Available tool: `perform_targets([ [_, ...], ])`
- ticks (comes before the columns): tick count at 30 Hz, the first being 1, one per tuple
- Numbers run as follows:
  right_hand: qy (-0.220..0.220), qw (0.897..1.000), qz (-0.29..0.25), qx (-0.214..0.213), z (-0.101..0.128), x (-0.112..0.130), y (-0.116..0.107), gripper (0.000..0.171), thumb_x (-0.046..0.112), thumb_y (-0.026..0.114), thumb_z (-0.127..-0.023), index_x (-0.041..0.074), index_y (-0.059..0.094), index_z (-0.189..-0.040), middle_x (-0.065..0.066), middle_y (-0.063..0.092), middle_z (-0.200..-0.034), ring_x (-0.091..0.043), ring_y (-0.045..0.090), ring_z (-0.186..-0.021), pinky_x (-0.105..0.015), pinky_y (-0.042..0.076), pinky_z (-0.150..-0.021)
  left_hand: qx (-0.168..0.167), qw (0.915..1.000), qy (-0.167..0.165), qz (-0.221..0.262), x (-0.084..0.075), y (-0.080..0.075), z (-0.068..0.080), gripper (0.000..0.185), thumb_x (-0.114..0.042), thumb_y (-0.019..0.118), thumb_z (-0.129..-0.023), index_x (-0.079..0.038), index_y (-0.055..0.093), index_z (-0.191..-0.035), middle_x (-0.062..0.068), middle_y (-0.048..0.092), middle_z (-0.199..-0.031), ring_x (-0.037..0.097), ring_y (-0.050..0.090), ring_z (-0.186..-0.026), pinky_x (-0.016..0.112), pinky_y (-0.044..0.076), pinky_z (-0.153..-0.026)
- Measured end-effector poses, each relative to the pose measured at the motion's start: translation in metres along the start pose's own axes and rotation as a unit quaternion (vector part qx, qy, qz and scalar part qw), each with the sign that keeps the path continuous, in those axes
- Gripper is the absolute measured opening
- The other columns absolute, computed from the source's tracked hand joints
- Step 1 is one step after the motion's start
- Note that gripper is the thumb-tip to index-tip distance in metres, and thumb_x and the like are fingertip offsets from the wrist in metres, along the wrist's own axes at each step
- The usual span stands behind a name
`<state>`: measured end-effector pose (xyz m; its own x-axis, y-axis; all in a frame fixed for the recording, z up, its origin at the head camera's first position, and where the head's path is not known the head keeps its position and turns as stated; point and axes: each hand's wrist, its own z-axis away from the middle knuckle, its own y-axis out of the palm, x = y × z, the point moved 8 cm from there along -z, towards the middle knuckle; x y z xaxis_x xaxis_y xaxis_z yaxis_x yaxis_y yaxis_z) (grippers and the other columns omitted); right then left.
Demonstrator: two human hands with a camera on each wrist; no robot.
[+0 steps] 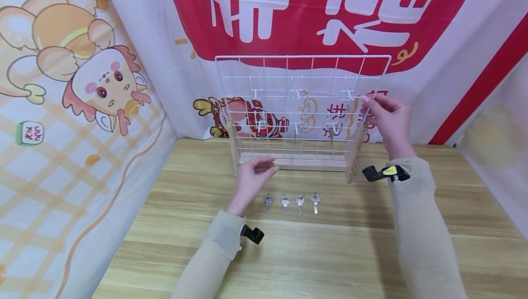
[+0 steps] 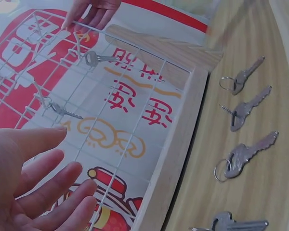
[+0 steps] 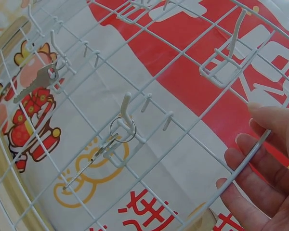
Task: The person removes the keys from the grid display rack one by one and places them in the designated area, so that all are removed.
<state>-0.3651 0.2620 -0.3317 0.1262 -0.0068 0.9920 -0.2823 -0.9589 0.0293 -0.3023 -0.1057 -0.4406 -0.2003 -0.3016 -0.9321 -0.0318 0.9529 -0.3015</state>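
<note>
From the head view, a white wire grid rack (image 1: 303, 106) stood upright in its wooden base (image 1: 293, 161) at the back of the wooden table (image 1: 330, 253), and four keys (image 1: 291, 203) lay in a row in front of it. The left hand (image 1: 252, 177) hovered open just before the base, fingers relaxed, holding nothing. The right hand (image 1: 389, 122) was up at the rack's right edge, well apart from the left, fingertips at the wire.

The right wrist view gave what the head view blurred: the fingers (image 3: 260, 159) lay against the rack's outer wire, loosely bent rather than clamped, and a key on a ring (image 3: 98, 154) hung from a white hook (image 3: 127, 108) mid-grid. A second hanging key (image 3: 36, 83) showed further left, on another hook.

The left wrist view showed the open palm (image 2: 33, 183) close to the grid without touching it, both hung keys seen from the side, and the loose keys lying on the table beside the base, each with its ring. A printed red-and-white cloth (image 1: 313, 10) hung behind.
</note>
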Motion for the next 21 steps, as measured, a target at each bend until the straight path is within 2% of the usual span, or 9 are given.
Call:
perform_targets([
  [6, 0.004, 1.000, 0.000, -0.001, 0.0000, 0.0002, 0.0009, 0.054, 0.044, 0.084, -0.080, 0.020, 0.073, -0.127, -0.008, 0.067, -0.123, -0.020, 0.067, -0.107, -0.022, 0.056, -0.082, -0.003, 0.9999, 0.013, 0.000, -0.0089, 0.0041, -0.0054, 0.033, -0.017, 0.082, -0.089, -0.007, 0.073, -0.118, 0.002, 0.073, -0.109, 0.016, 0.069, -0.098, 0.028, 0.056, -0.088],
  [12, 0.004, 0.999, 0.036, 0.013, 0.0018, 0.0027, 0.0074, 0.060, 0.050, 0.084, -0.077, 0.022, 0.072, -0.129, -0.004, 0.065, -0.130, -0.019, 0.066, -0.111, -0.023, 0.054, -0.091, 0.000, 1.0000, 0.008, 0.002, -0.0114, 0.0068, -0.0072, 0.034, -0.022, 0.082, -0.089, -0.012, 0.073, -0.120, 0.001, 0.073, -0.111, 0.016, 0.070, -0.098, 0.027, 0.057, -0.088],
  [16, 0.001, 0.999, 0.027, 0.017, 0.0028, 0.0044, 0.0096, 0.055, 0.049, 0.083, -0.079, 0.022, 0.073, -0.127, -0.004, 0.066, -0.129, -0.020, 0.066, -0.112, -0.025, 0.053, -0.093, 0.002, 0.9999, 0.008, 0.006, -0.0114, 0.0083, -0.0085, 0.032, -0.021, 0.081, -0.089, -0.013, 0.073, -0.119, 0.005, 0.073, -0.113, 0.015, 0.070, -0.099, 0.027, 0.056, -0.088],
  [21, -0.006, 1.000, 0.020, 0.010, 0.0029, 0.0047, 0.0076, 0.053, 0.046, 0.083, -0.081, 0.020, 0.073, -0.126, -0.005, 0.066, -0.127, -0.020, 0.067, -0.111, -0.025, 0.054, -0.091, 0.002, 0.9999, 0.007, 0.015, -0.0103, 0.0090, -0.0110, 0.034, -0.021, 0.081, -0.089, -0.009, 0.072, -0.120, 0.005, 0.073, -0.113, 0.016, 0.070, -0.099, 0.027, 0.056, -0.088],
])
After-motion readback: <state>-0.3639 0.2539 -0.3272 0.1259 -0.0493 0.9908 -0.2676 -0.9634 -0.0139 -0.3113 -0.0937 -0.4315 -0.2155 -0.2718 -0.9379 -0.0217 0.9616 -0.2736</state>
